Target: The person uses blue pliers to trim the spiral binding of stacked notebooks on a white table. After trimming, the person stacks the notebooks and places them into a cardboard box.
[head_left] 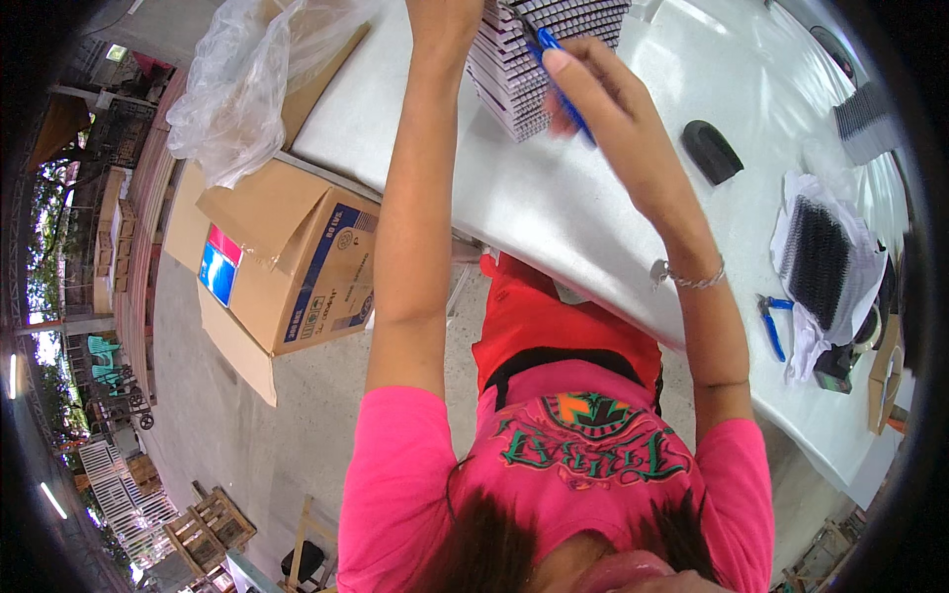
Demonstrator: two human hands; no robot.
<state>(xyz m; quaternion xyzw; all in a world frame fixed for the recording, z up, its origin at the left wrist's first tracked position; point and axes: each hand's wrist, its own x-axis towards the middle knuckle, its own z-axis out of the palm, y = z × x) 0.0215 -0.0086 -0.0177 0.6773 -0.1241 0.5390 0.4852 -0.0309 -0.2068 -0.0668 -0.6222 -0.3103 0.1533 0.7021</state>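
My right hand (603, 94) is closed around the handles of blue-handled pliers (563, 87), their dark jaws pointing up and away from me. Those jaws lie over a stack of thin, pale strips (502, 87) with rows of small dark, grid-like teeth, at the far side of the table. At the top edge, my left hand (445, 18) is beside the left of this stack. Its fingers are cut off by the frame, so their grip does not show.
On the white table (554, 193) lie a black rounded block (712, 152), a second pair of blue-handled pliers (771, 326), and black mesh-like pieces (819, 259) on white wrapping. Another grey stack (866, 121) stands far right. An open cardboard box (326, 267) and clear plastic (232, 94) are left.
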